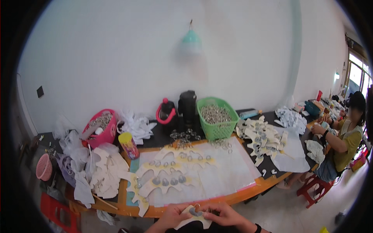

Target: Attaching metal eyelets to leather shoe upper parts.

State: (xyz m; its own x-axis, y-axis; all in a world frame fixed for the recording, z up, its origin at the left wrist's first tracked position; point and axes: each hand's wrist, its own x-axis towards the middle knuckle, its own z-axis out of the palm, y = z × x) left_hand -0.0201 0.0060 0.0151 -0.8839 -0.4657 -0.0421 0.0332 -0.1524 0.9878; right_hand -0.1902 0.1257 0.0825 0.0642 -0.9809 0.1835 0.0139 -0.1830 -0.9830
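Observation:
At the table's front edge, my left hand (171,218) grips one side of a cream cut-out piece (187,222) with a grey patch on it. My right hand (224,214) pinches the other side. A small metal ring (197,207) stands up at the grey patch between my fingertips. Just beyond, on a white sheet (227,174), lie several similar cream pieces (165,186), some bearing grey patches and rings. Yellowish stains show around them. Loose metal rings (182,136) lie in a heap at the sheet's far edge.
A green basket (219,133) and a pink basket (111,134) hold metal parts. Cream pieces are piled left (107,174) and right (262,138). A yellow-and-pink can (128,145) stands on the left, two dark bottles (187,108) at the back. Another person (344,136) sits working at the right.

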